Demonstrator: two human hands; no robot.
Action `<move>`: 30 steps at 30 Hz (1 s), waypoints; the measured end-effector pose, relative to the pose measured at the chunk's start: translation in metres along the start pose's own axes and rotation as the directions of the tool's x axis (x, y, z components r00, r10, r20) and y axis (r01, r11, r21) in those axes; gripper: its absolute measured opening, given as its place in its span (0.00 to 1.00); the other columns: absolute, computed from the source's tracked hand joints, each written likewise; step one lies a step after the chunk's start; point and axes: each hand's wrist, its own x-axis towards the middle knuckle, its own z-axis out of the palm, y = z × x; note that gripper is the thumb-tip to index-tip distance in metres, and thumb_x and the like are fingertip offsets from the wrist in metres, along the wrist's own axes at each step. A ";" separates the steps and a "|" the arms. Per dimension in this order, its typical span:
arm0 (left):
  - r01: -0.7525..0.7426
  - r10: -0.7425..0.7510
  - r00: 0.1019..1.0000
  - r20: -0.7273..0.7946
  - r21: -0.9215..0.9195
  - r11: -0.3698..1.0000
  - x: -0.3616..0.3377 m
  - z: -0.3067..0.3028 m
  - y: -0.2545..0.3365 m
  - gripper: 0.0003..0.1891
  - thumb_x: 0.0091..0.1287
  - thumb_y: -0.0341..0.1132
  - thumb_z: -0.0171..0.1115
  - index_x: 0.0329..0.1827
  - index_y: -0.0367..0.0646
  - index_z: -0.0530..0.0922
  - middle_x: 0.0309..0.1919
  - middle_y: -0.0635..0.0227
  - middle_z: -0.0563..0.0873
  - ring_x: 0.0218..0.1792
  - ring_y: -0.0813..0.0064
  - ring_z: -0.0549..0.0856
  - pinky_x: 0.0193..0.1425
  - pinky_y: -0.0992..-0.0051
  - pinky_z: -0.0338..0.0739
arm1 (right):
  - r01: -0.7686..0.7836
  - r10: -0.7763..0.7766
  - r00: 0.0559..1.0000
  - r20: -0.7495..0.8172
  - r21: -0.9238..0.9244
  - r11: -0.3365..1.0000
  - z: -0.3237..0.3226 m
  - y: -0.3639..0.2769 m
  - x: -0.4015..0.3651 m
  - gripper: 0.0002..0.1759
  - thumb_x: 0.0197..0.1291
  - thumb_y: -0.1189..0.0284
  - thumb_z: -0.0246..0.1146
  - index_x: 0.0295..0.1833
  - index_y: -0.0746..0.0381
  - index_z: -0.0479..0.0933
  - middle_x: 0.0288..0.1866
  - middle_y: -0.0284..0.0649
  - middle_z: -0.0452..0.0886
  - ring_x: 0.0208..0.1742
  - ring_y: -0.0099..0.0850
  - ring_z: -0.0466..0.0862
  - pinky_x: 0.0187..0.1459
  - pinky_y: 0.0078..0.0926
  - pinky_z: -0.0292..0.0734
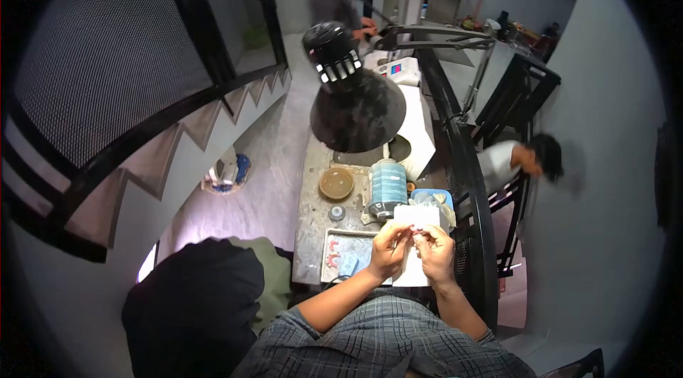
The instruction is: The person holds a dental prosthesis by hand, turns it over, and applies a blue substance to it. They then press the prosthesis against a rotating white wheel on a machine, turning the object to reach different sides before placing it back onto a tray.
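Observation:
My left hand (388, 250) and my right hand (436, 254) meet over the front of the bench, fingers pinched. Between their fingertips sits a small red-and-white piece (417, 230); its exact kind is too small to make out. Under the hands lies a white sheet or pad (409, 275), brightly lit. Left of my left hand is a shallow tray (350, 241) with red horseshoe-shaped pieces (332, 253) and a small blue block (348, 266). Just beyond the hands stands a blue-teal cylindrical container (388, 182).
A black lamp (358, 111) hangs over the bench. A brown bowl (336, 184), a small round grey item (337, 213) and a blue tub (435, 198) stand nearby. Black railing (473, 186) borders the right. One person (341, 1) stands beyond the bench; another (523, 161) is at right.

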 end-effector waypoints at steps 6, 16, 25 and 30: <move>-0.008 0.008 1.000 0.016 0.002 1.000 0.002 -0.001 0.006 0.12 0.68 0.18 0.59 0.52 0.37 0.81 0.41 0.61 0.83 0.42 0.71 0.84 0.48 0.74 0.79 | -0.040 0.040 0.999 -0.009 0.038 0.998 0.000 0.006 0.001 0.07 0.65 0.81 0.65 0.48 0.71 0.82 0.41 0.36 0.82 0.31 0.18 0.80 0.32 0.16 0.76; -0.044 0.044 0.999 0.002 0.028 0.999 0.001 -0.001 0.012 0.12 0.67 0.19 0.59 0.52 0.36 0.81 0.41 0.57 0.84 0.41 0.64 0.85 0.47 0.70 0.80 | -0.015 0.017 0.999 -0.028 0.056 0.998 0.001 0.008 -0.001 0.07 0.65 0.81 0.64 0.47 0.72 0.81 0.39 0.35 0.81 0.30 0.17 0.79 0.31 0.16 0.74; -0.014 0.011 0.999 0.034 0.084 0.996 -0.001 -0.003 0.007 0.10 0.71 0.18 0.57 0.52 0.35 0.80 0.42 0.62 0.82 0.42 0.74 0.84 0.47 0.77 0.79 | -0.018 0.019 0.999 -0.037 0.043 0.999 0.003 0.000 -0.002 0.08 0.65 0.81 0.64 0.48 0.70 0.83 0.39 0.36 0.83 0.32 0.18 0.81 0.33 0.17 0.76; -0.054 0.049 0.998 0.050 0.098 0.994 0.001 -0.002 0.006 0.10 0.70 0.17 0.58 0.52 0.34 0.80 0.42 0.62 0.82 0.43 0.74 0.83 0.50 0.77 0.78 | 0.005 -0.004 0.999 -0.050 0.029 1.000 0.000 0.007 -0.002 0.08 0.64 0.80 0.65 0.48 0.71 0.82 0.37 0.38 0.83 0.32 0.20 0.82 0.33 0.19 0.76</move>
